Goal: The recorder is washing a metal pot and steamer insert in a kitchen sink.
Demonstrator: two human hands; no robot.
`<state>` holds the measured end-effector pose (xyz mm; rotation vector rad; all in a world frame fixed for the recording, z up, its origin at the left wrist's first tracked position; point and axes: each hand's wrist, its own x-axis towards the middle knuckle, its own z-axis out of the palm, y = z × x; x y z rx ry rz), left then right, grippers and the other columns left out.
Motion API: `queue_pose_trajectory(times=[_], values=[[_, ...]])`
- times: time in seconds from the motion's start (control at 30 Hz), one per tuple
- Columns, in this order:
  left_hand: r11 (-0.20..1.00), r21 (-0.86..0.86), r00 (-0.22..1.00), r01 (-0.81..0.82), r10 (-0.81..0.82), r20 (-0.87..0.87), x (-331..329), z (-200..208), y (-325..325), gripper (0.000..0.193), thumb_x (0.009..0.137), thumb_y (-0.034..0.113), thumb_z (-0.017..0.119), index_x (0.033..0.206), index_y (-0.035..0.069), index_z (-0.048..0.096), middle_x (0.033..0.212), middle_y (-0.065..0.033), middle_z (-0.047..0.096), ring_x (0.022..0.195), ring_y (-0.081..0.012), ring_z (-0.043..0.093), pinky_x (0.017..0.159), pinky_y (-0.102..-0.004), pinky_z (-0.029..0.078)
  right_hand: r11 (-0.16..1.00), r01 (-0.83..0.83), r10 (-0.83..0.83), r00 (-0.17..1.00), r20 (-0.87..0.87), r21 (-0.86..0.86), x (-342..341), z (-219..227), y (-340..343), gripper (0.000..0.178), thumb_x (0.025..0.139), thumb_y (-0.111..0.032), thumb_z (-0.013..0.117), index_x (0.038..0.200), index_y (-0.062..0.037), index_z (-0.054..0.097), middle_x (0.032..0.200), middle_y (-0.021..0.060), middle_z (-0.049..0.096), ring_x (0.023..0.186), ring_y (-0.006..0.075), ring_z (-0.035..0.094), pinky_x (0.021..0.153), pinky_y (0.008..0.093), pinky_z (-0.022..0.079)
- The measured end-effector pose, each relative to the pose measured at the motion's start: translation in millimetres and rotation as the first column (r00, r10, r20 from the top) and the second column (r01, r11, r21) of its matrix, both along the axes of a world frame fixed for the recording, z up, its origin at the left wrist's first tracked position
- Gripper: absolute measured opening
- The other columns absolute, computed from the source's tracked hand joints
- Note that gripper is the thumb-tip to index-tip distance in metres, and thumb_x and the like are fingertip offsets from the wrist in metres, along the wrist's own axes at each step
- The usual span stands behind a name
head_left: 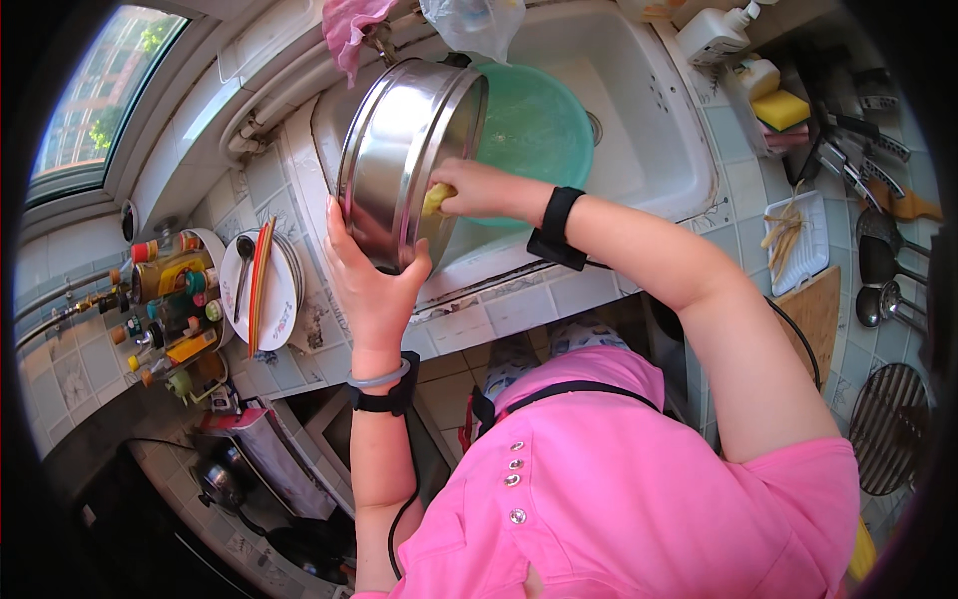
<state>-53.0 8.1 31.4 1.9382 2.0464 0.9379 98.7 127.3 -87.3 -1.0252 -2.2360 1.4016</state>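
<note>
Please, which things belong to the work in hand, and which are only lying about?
Seemingly in use:
shiny round metal pot, left hand
small yellow cloth or sponge, right hand
green round plastic basin

Apparently lying about:
white round plate
yellow rectangular sponge
white plastic pump bottle

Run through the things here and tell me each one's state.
Metal pot: tipped on its side, gripped by the left hand
Yellow cloth or sponge: held in the right hand
Green basin: sitting in the sink, apparently holding water
Plates: stacked
Chopsticks: lying on top
Dark spoon: lying on top
</note>
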Motion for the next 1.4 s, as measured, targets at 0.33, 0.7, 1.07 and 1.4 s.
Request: queue_pose_trajectory(times=[0.33, 0.7, 1.07, 1.4], values=[[0.997, -0.080, 0.971, -0.017, 0.035, 0.235, -1, 2, 0, 0.097, 0.065, 0.014, 0.077, 0.144, 0.001, 0.023, 0.126, -0.0204, 0.047, 0.111, -0.0344, 0.049, 0.093, -0.0401, 0.042, 0.744, -0.363, -0.057, 0.802, 0.595, 0.561, -29, -59, 7, 0.024, 0.081, -0.022, 0.056, 0.097, -0.0106, 0.071, 0.112, 0.0085, 0.057, 0.108, 0.0265, 0.050, 0.088, 0.0396, 0.040], [0.996, -0.091, 0.964, 0.011, 0.014, 0.266, 5, -9, 7, 0.091, 0.066, 0.008, 0.074, 0.143, 0.002, 0.024, 0.126, -0.0160, 0.048, 0.107, -0.0279, 0.051, 0.092, -0.0359, 0.042, 0.917, -0.238, 0.078, 0.895, 0.440, 0.322, -26, -77, 15, 0.023, 0.083, -0.022, 0.055, 0.094, -0.0058, 0.066, 0.099, 0.0145, 0.063, 0.092, 0.0322, 0.059, 0.079, 0.0443, 0.048], [0.984, -0.049, 0.943, -0.173, 0.180, 0.279, -25, 34, -16, 0.091, 0.064, 0.005, 0.075, 0.143, 0.003, 0.029, 0.133, -0.0166, 0.044, 0.124, -0.0298, 0.044, 0.104, -0.0372, 0.033, 0.991, -0.129, 0.105, 0.915, 0.389, 0.037, 42, -5, 37, 0.023, 0.081, -0.021, 0.054, 0.088, -0.0026, 0.066, 0.084, 0.0179, 0.065, 0.079, 0.0352, 0.062, 0.071, 0.0442, 0.048], [0.944, 0.081, 0.857, -0.320, 0.251, 0.450, -45, 70, -40, 0.091, 0.067, -0.006, 0.068, 0.145, 0.002, 0.022, 0.143, -0.0135, 0.034, 0.133, -0.0239, 0.033, 0.110, -0.0341, 0.023, 0.686, -0.720, 0.533, 0.594, 0.603, 0.104, -61, -53, -7, 0.027, 0.079, -0.005, 0.053, 0.101, -0.0013, 0.067, 0.112, 0.0190, 0.063, 0.105, 0.0346, 0.059, 0.087, 0.0420, 0.049]])
